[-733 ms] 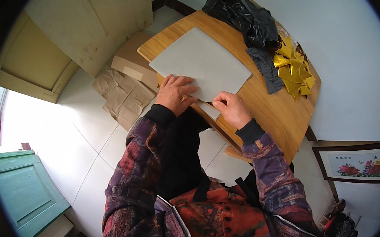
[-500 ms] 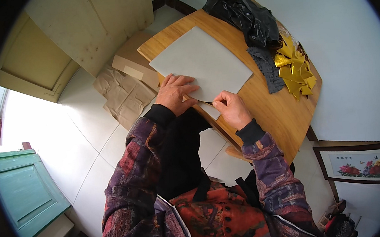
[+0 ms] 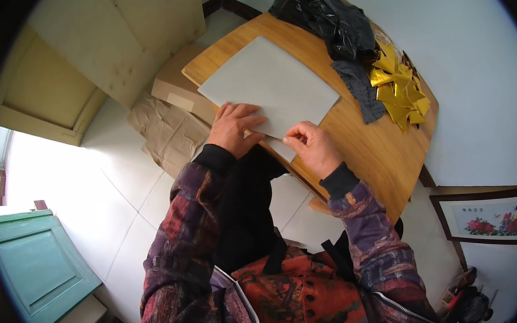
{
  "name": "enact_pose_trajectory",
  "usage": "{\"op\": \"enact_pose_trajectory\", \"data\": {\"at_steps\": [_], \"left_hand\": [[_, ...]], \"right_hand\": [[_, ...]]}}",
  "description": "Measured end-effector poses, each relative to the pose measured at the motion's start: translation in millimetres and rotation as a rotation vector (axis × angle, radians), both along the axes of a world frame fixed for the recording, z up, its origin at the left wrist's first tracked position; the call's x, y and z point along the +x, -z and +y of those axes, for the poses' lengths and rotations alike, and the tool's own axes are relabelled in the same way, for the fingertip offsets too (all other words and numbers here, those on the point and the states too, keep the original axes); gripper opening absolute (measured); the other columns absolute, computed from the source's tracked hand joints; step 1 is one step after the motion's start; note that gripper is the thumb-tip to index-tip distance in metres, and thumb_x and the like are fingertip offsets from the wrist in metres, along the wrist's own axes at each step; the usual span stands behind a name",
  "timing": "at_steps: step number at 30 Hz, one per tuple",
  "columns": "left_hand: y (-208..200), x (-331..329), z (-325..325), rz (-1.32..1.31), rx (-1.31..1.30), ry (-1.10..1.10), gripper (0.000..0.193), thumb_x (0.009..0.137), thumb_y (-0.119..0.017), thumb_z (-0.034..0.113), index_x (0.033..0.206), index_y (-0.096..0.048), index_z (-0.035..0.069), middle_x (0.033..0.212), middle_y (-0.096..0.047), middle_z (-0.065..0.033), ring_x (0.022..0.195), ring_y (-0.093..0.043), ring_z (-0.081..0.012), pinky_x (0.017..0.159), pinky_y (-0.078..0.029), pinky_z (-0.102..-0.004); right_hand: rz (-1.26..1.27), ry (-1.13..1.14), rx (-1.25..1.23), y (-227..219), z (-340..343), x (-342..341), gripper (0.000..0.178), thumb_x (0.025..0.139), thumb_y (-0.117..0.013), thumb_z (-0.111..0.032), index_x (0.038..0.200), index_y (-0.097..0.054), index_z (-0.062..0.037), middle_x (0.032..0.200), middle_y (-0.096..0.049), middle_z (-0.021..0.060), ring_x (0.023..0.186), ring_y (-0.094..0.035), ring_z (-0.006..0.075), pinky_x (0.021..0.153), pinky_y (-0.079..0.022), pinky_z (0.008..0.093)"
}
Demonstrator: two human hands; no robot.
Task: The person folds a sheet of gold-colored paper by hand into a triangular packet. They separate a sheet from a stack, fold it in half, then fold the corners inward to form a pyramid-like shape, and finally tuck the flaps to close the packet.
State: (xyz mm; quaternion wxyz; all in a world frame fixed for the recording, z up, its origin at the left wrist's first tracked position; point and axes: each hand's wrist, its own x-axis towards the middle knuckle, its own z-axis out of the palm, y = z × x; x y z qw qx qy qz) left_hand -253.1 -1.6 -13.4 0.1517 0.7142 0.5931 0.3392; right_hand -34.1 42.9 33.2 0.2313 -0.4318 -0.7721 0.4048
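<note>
A large pale grey sheet (image 3: 282, 76), which looks like paper or thin card, lies on the wooden table (image 3: 381, 157), close to its near left edge. My left hand (image 3: 235, 126) rests on the sheet's near edge with its fingers spread and the thumb apart. To the right, my right hand (image 3: 312, 147) pinches that same edge between thumb and forefinger. Below the edge, between my hands, a small white corner (image 3: 283, 149) shows; whether it belongs to the same sheet or to another layer I cannot tell.
Toward the back right of the table are a crumpled black plastic bag (image 3: 338, 22), a dark grey cloth (image 3: 360, 88) and folded gold foil pieces (image 3: 400, 90). Brown paper (image 3: 166, 129) and a cardboard box (image 3: 181, 85) lie left of the table. A framed flower picture (image 3: 497, 217) stands at right.
My right hand has shifted slightly left and up along the sheet's edge, and the dark gap under that edge has narrowed. My left hand keeps its place on the sheet.
</note>
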Motion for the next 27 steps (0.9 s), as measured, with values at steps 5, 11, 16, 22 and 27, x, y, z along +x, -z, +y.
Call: {"op": "enact_pose_trajectory", "data": {"at_steps": [5, 11, 16, 22, 27], "left_hand": [[-0.4, 2.4, 0.5, 0.011, -0.005, -0.014, 0.034, 0.074, -0.077, 0.024, 0.107, -0.071, 0.018, 0.121, -0.061, -0.0035, 0.122, -0.05, -0.0246, 0.114, -0.026, -0.0506], [-14.7, 13.1, -7.4, 0.251, 0.123, -0.166, 0.064, 0.068, -0.081, 0.027, 0.128, -0.059, 0.023, 0.143, -0.047, -0.0023, 0.138, -0.036, -0.0257, 0.115, -0.019, -0.0539], [-38.9, 32.2, -18.0, 0.309, 0.141, -0.15, 0.08, 0.066, -0.083, 0.026, 0.138, -0.05, 0.027, 0.153, -0.035, -0.0022, 0.144, -0.026, -0.0285, 0.115, -0.015, -0.0546], [-42.5, 101.3, -45.2, 0.399, 0.257, 0.117, 0.033, 0.069, -0.07, 0.009, 0.101, -0.07, 0.018, 0.128, -0.06, 0.0011, 0.135, -0.043, -0.0247, 0.113, -0.021, -0.061], [-21.9, 172.5, -64.1, 0.343, 0.34, 0.348, 0.017, 0.078, -0.065, 0.009, 0.094, -0.067, 0.015, 0.112, -0.065, 0.0017, 0.117, -0.057, -0.0213, 0.112, -0.024, -0.0594]], "right_hand": [[-0.139, -0.036, 0.389, 4.5, -3.8, -0.1, 0.013, 0.085, -0.068, -0.011, 0.08, -0.057, -0.0043, 0.082, -0.061, 0.0097, 0.073, -0.059, 0.0296, 0.064, -0.048, 0.0371], [-0.182, -0.062, 0.527, -3.6, -2.6, 1.4, 0.015, 0.083, -0.07, -0.015, 0.08, -0.057, -0.0071, 0.079, -0.058, 0.0076, 0.08, -0.057, 0.0297, 0.07, -0.048, 0.0394], [-0.173, -0.076, 0.707, -15.8, -18.8, 28.4, 0.012, 0.081, -0.067, -0.012, 0.078, -0.056, -0.0089, 0.083, -0.057, 0.0036, 0.084, -0.057, 0.0254, 0.069, -0.049, 0.0367], [-0.124, 0.088, 0.647, -22.6, -81.7, 122.7, 0.005, 0.08, -0.061, -0.003, 0.08, -0.06, -0.0077, 0.081, -0.056, 0.0033, 0.078, -0.056, 0.0243, 0.066, -0.049, 0.0354], [-0.163, 0.335, 0.492, -16.2, -152.0, 209.7, 0.008, 0.08, -0.065, -0.001, 0.084, -0.061, -0.0059, 0.088, -0.064, 0.0054, 0.082, -0.062, 0.0268, 0.071, -0.051, 0.0359]]}}
